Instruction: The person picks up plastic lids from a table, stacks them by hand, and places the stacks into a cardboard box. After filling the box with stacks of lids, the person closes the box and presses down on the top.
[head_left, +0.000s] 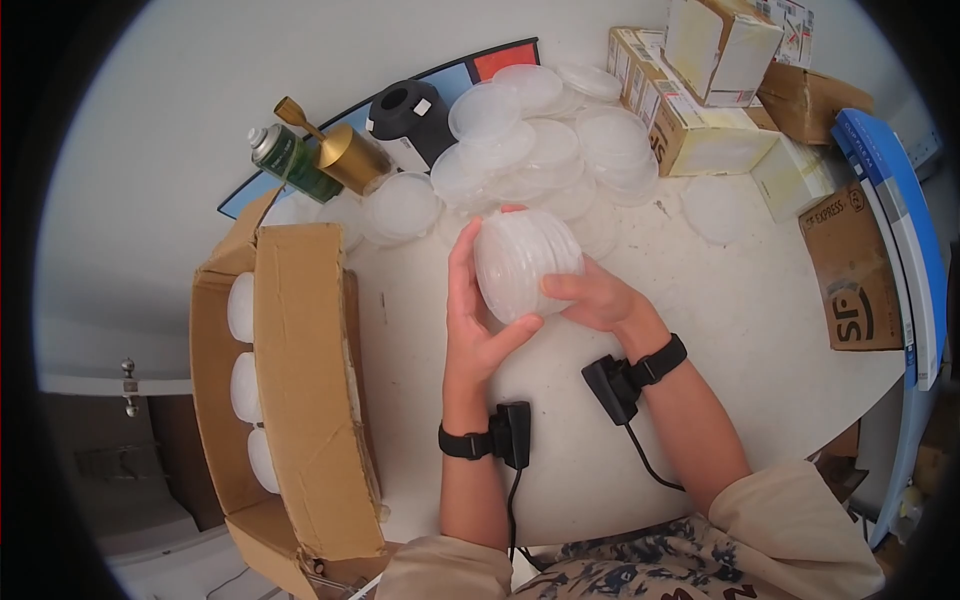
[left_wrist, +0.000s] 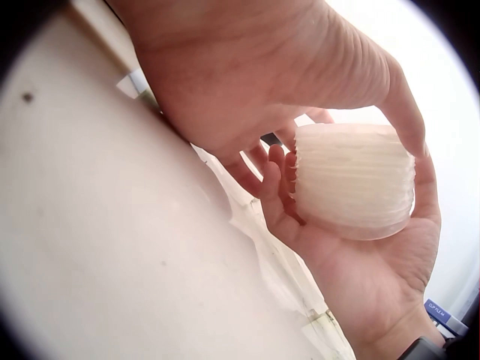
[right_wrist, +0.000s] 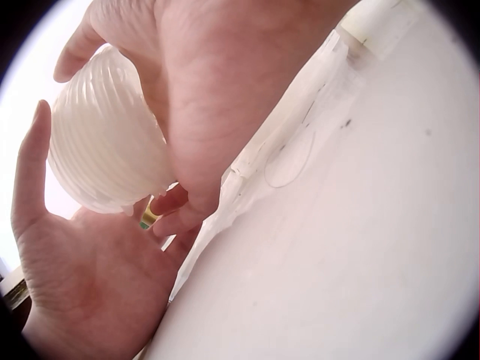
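Note:
Between both hands, raised in front of the body, is a stack of round translucent plastic lids [head_left: 525, 262], its ridged side made by several nested rims. My left hand [head_left: 471, 325] holds the stack from the left, thumb along its near lower edge. From the right, my right hand [head_left: 603, 298] grips it with the thumb laid over the rims. In the left wrist view the stack [left_wrist: 354, 180] sits over the right palm. The right wrist view has the stack [right_wrist: 105, 135] above the left palm [right_wrist: 97, 281], some fingertips hidden behind it.
Loose lids [head_left: 540, 150] lie piled at the table's back. An open cardboard box [head_left: 310, 390] with rows of lids stands left. Behind it are a green spray can [head_left: 293, 165], a gold container [head_left: 352, 160] and a black object [head_left: 412, 125]. Cardboard boxes [head_left: 715, 130] line the right.

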